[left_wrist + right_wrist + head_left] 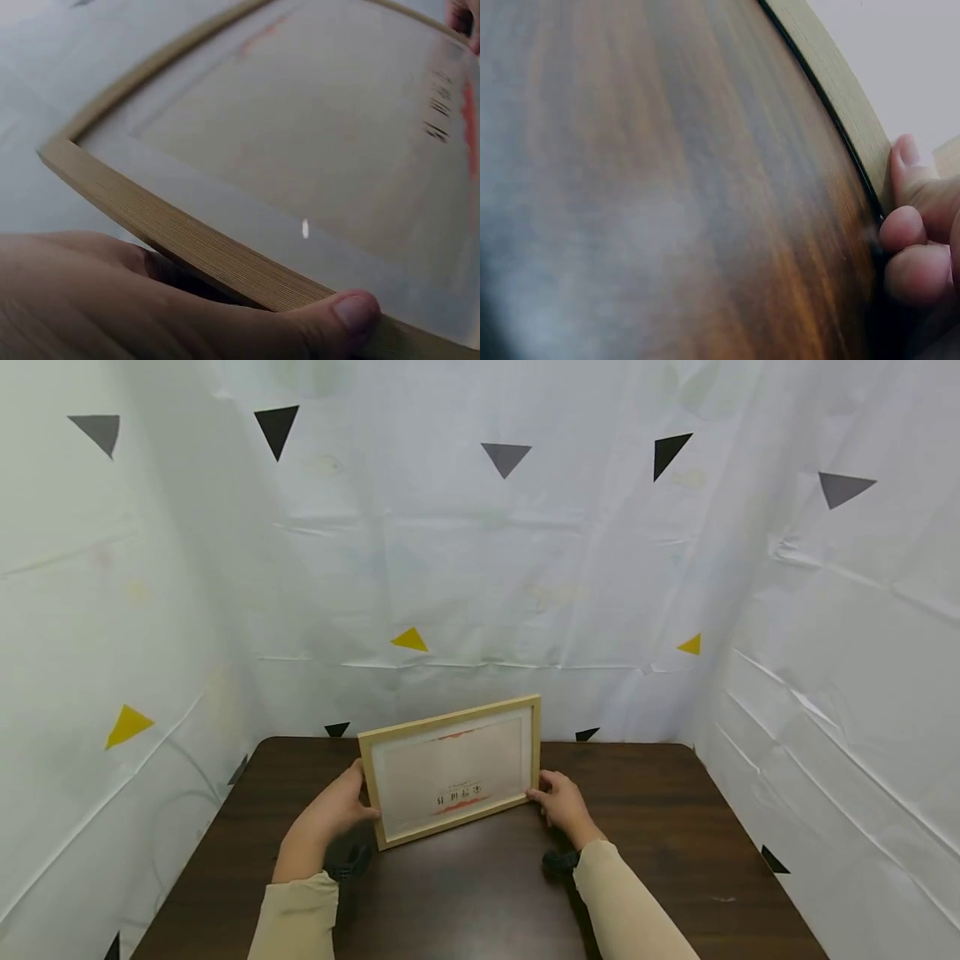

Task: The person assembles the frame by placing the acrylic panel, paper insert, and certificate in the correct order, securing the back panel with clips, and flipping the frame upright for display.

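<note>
Between both hands stands a light-wood picture frame [450, 764], tipped back and slanted, its left end lower in the head view. Behind its clear front lies a pale certificate [457, 760] with red trim, its dark characters upside down near the bottom. My left hand [333, 810] grips the left side; in the left wrist view the thumb [354, 311] lies over the wooden border and the other fingers go behind it. At the lower right corner, my right hand [566, 806] pinches the frame, thumb and curled fingertips [907, 229] on its edge in the right wrist view.
A dark wooden table [637, 843] lies under the hands, with rounded far corners. White curtain [495, 552] with black, grey and yellow triangles encloses the back and both sides. Dark devices [561, 862] sit at both wrists, below light sleeves [630, 902].
</note>
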A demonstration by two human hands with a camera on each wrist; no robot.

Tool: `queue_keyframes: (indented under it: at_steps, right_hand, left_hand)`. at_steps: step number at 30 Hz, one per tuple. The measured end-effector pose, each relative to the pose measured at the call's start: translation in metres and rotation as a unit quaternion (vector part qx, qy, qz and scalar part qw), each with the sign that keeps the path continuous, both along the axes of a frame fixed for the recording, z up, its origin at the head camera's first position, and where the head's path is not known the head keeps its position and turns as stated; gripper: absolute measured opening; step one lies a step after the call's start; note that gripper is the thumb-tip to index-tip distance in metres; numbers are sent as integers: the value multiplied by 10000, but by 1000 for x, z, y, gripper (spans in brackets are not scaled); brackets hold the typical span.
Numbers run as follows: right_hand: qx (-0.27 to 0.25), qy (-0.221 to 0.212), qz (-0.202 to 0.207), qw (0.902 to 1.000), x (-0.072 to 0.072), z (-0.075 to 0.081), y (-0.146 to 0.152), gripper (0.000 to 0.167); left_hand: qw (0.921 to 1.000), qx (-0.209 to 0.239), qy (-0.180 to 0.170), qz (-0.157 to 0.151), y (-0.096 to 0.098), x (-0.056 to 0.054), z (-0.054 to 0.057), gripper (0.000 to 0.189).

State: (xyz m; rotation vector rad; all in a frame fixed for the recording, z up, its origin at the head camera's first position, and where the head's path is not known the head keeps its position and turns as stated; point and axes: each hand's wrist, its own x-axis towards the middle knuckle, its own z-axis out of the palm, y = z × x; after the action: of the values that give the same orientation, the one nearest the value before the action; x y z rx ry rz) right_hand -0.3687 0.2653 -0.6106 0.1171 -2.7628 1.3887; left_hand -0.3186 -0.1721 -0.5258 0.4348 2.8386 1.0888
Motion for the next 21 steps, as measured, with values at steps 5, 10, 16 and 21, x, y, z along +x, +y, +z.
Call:
queue_keyframes:
  at_steps: [5, 10, 16, 21]
  right_hand:
    - [-24, 108, -261, 9996, 12, -1, 0, 28]
    - [-274, -46, -539, 9982, 21, -3, -2, 28]
    - [-712, -110, -616, 9955, 19, 1, -4, 24]
    - [-648, -109, -728, 9952, 14, 2, -5, 21]
  left_hand:
    - [9992, -168, -220, 304, 8, -20, -40, 69]
    - [9973, 19, -156, 713, 12, -30, -69, 51]
    - [9906, 304, 203, 1315, 11, -38, -88, 34]
    - [9851, 462, 336, 1625, 18, -47, -91, 42]
